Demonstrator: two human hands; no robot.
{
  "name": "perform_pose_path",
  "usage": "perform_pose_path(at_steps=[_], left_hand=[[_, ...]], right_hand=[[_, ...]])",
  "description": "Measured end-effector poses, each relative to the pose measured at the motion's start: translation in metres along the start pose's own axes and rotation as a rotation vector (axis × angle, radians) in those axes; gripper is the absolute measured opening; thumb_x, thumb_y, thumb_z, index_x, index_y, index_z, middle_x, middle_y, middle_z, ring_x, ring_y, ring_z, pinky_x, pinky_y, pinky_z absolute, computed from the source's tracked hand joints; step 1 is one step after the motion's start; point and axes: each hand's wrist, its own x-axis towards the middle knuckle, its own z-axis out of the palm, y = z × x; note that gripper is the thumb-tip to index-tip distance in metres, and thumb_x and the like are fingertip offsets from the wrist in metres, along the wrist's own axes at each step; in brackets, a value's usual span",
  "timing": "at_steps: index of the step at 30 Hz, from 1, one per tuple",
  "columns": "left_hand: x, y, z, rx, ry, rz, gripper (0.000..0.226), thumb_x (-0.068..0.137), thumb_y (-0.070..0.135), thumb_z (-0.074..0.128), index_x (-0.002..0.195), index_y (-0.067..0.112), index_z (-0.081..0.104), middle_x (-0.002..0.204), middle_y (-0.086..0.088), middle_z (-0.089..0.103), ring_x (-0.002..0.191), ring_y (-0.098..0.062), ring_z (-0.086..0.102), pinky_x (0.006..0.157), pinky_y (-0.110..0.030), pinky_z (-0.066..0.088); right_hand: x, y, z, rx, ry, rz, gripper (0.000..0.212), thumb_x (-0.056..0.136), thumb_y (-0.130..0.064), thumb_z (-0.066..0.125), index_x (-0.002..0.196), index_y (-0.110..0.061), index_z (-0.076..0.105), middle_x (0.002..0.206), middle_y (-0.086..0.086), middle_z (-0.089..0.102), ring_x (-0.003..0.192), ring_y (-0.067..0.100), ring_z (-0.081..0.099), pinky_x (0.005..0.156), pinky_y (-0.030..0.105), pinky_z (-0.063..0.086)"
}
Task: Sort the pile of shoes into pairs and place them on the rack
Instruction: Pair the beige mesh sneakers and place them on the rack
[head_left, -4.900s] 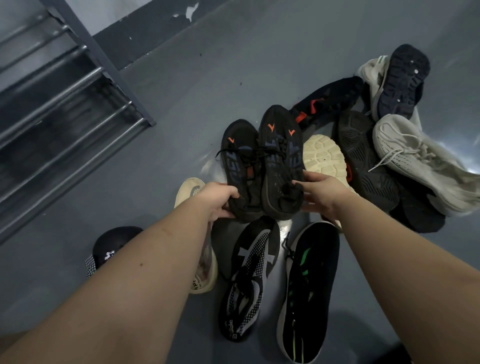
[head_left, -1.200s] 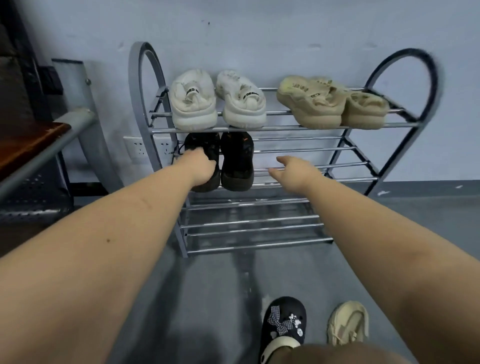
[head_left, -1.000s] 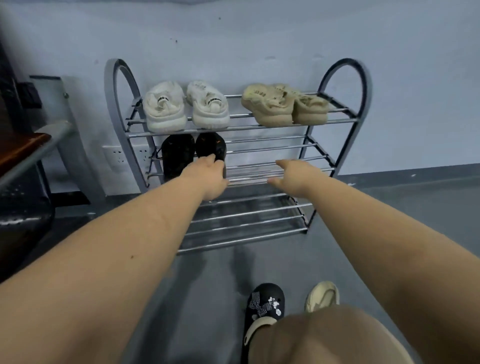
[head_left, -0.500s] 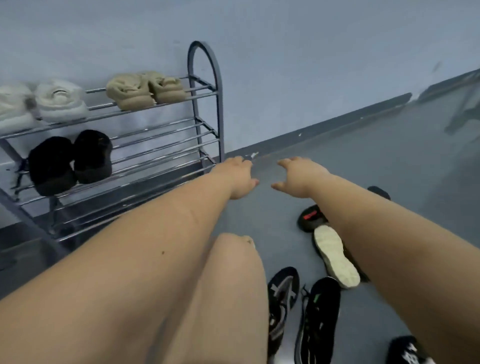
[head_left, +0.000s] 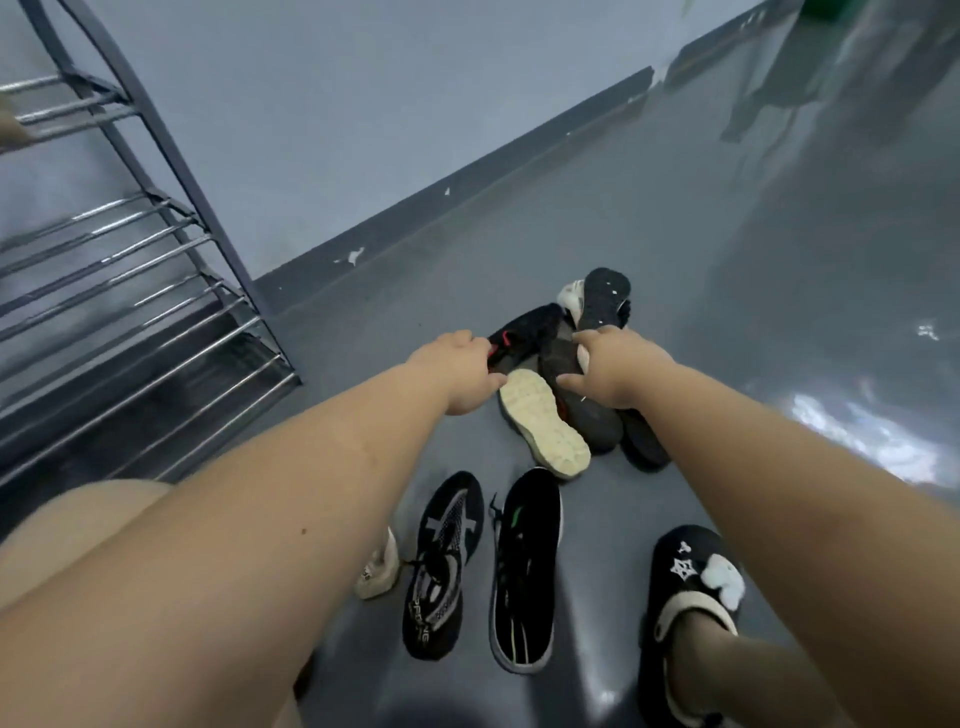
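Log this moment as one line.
phase: reaching into pile | left hand: open, at black shoe | right hand: open, over dark shoes | rack: left

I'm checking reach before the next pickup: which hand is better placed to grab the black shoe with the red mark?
Left. The left hand is already at the black shoe with the red mark, fingers by its heel, while the right hand is over the darker shoes beside it.
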Motion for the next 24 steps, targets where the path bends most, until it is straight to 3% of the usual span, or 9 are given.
perform_pose_path(at_steps=[9, 18, 24], left_hand=[[0.051, -0.001, 0.056, -0.008, -0.134, -0.002, 0.058, 0.096, 0.045, 0.037, 0.144, 0.013, 0.031, 0.152, -0.008, 0.029, 0.14, -0.026, 0.028, 0.114, -0.04, 0.028], [0.107, -0.007, 0.095, -0.044, -0.241, 0.024, 0.058, 0.097, 0.043, 0.036, 0.146, 0.013, 0.028, 0.154, -0.008, 0.025, 0.142, -0.025, 0.026, 0.113, -0.037, 0.025], [0.141, 0.002, 0.126, -0.218, -0.302, 0.003, 0.056, 0.097, 0.041, 0.04, 0.145, 0.014, 0.031, 0.152, -0.008, 0.029, 0.139, -0.025, 0.032, 0.11, -0.035, 0.029]], right_hand=[[0.045, 0.034, 0.063, 0.059, -0.125, 0.066, 0.069, 0.089, -0.052, 0.049, 0.143, -0.013, 0.034, 0.147, 0.017, 0.037, 0.133, 0.034, 0.04, 0.106, 0.043, 0.038], [0.098, 0.035, 0.112, 0.129, -0.211, 0.095, 0.066, 0.088, -0.05, 0.052, 0.143, -0.016, 0.036, 0.141, 0.013, 0.04, 0.126, 0.032, 0.045, 0.1, 0.041, 0.042], [0.116, 0.048, 0.147, 0.153, -0.328, 0.18, 0.066, 0.089, -0.049, 0.051, 0.144, -0.017, 0.032, 0.145, 0.013, 0.035, 0.13, 0.033, 0.041, 0.104, 0.044, 0.04]])
